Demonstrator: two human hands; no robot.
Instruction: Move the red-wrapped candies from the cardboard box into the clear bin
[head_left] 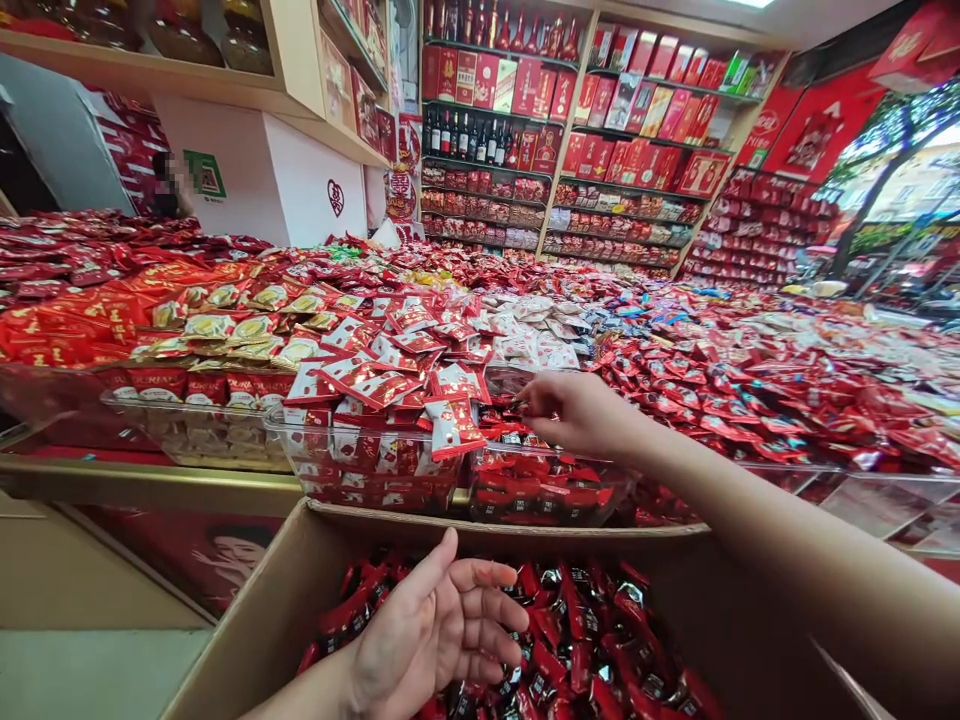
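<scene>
My left hand (450, 625) is held palm up with its fingers apart and nothing in it. It hovers over an open cardboard box (247, 610) filled with red and black wrapped candies (592, 630). Farther forward, my right hand (574, 415) reaches over a clear plastic bin (517, 450) that holds similar red and black packets (540, 495). Its fingers are curled downward at the bin's upper part; what they grip, if anything, is hidden. Just left of that hand, red and white candy packets (454, 425) are heaped above the rim of a neighbouring bin (360, 435).
Durian-labelled packets (240, 385) fill a bin at the left, beside orange-red bags (82, 320). More red packets (720, 395) spread to the right. Shelves (562, 150) with bottles and gift boxes line the back wall. A person (171, 185), partly hidden, is at the far left.
</scene>
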